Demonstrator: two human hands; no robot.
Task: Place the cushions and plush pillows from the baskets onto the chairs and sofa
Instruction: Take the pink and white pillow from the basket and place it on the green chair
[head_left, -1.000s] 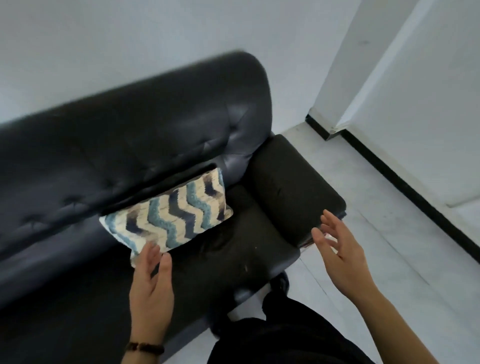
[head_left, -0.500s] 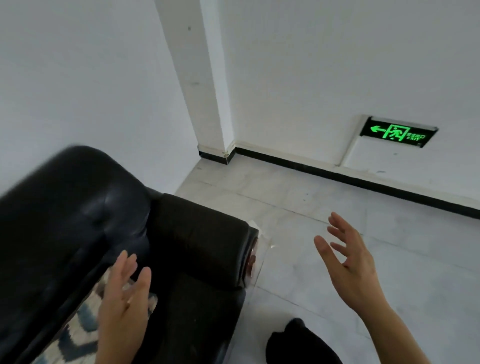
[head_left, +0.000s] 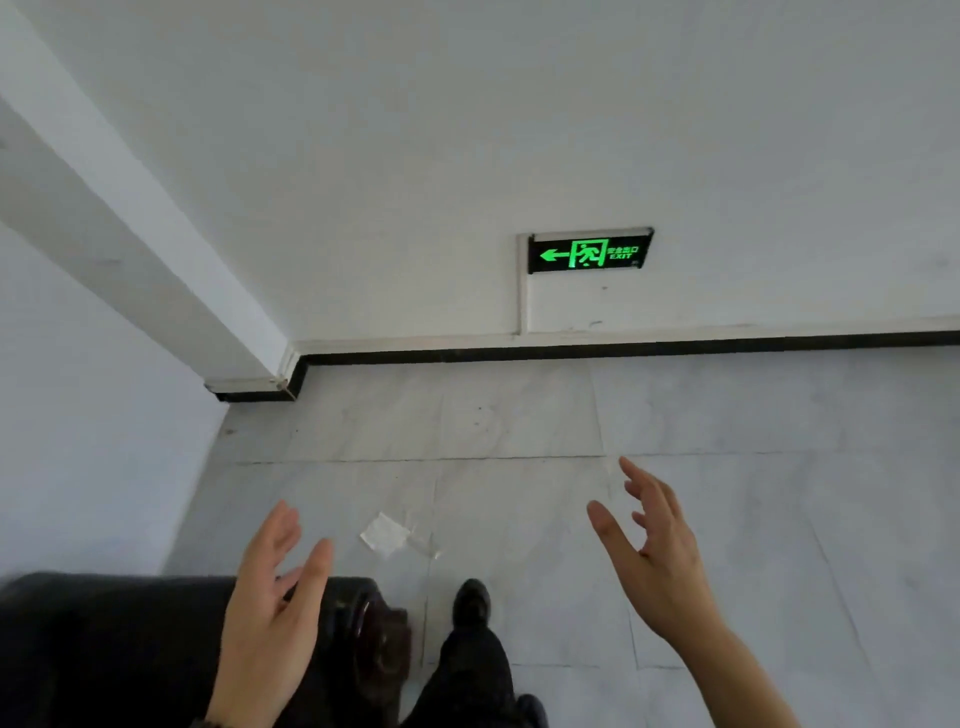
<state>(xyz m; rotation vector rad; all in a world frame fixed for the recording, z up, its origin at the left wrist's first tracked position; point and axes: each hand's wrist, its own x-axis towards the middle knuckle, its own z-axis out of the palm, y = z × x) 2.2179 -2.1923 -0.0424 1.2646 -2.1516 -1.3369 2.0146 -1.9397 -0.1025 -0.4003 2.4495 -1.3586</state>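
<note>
Left hand (head_left: 272, 608): open, empty, over sofa (head_left: 130, 649) arm, lower left. Right hand (head_left: 657, 561): open, empty, over floor (head_left: 519, 415). No basket or cushion in frame.

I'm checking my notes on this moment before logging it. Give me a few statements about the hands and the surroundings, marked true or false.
1. Both hands are empty, fingers spread. True: the left hand and right hand hold nothing.
2. The exit sign has an arrow pointing right. False: it points left.
3. A patterned cushion lies on the floor. False: only a pale scrap lies on the floor.
4. A dark sofa arm shows at lower left. True.
</note>
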